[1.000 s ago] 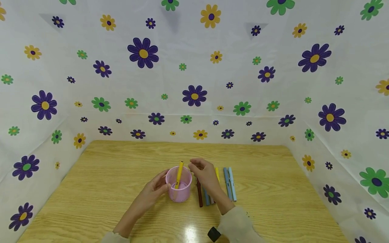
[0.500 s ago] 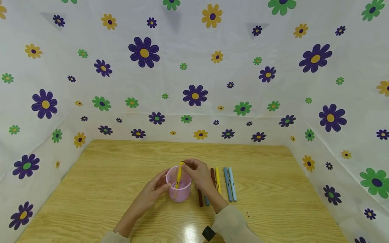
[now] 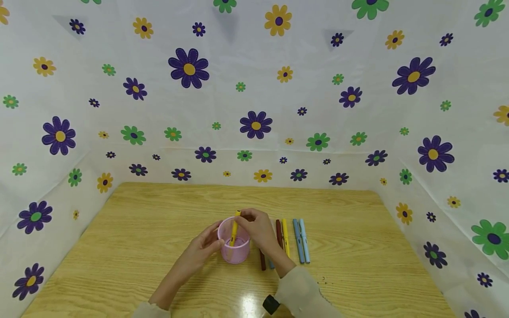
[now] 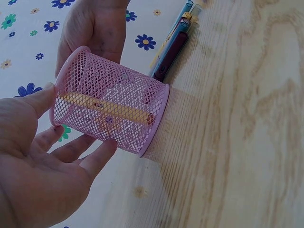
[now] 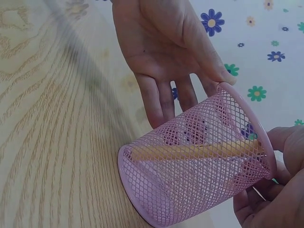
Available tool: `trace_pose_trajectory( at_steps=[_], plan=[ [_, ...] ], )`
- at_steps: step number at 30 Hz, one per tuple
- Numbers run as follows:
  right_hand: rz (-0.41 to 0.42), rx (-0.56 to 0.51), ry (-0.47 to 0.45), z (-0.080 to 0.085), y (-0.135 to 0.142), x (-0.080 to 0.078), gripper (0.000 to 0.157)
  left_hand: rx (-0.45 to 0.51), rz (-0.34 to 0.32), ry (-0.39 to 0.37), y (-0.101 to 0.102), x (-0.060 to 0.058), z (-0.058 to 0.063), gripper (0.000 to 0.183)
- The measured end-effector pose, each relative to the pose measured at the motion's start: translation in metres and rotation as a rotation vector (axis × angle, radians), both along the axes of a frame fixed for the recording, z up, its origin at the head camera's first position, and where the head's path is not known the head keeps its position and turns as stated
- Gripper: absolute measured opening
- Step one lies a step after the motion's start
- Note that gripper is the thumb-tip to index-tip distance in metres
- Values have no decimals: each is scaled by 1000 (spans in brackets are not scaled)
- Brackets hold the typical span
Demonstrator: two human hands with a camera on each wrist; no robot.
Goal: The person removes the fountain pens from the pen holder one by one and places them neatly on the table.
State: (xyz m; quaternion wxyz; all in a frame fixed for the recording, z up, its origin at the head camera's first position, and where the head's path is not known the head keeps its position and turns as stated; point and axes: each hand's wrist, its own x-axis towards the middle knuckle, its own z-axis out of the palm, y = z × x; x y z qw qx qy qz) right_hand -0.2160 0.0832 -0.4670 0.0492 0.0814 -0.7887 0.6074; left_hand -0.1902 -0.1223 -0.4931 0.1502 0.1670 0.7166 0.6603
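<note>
A pink mesh pen cup [image 3: 235, 256] stands on the table, and a yellow pen [image 3: 233, 234] leans inside it. My left hand [image 3: 200, 250] holds the cup from the left, thumb near the rim and fingers spread along the mesh, as the left wrist view shows. At the rim's other side, my right hand [image 3: 260, 229] pinches the top end of the yellow pen between thumb and fingers. Through the mesh [image 5: 190, 185] in the right wrist view, the pen's lower end is seen near the cup's bottom.
Right of the cup lie several pens: brown [image 3: 279, 229], another yellow [image 3: 286, 238], blue [image 3: 298, 243] and light blue [image 3: 304, 243]. The right forearm partly covers some. Flower-printed white sheeting [image 3: 222, 97] surrounds the wooden table [image 3: 159, 212].
My right hand has moved left from beside the cup to the yellow pen's top and now pinches it. More of the pens on the right are uncovered. The left hand and cup stay put.
</note>
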Motion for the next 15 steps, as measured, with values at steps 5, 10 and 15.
trace_pose_trajectory(
  at_steps=[5, 10, 15],
  plan=[
    [-39, 32, 3, 1, 0, 0, 27, -7, -2, 5, 0, 0, 0, 55],
    [-95, 19, -5, 9, 1, 3, 31, -5, -10, 18, 0, -1, 0, 56],
    [-106, -40, -55, 18, 4, 5, 28, -5, -11, 23, 0, 0, 1, 56]
  ],
)
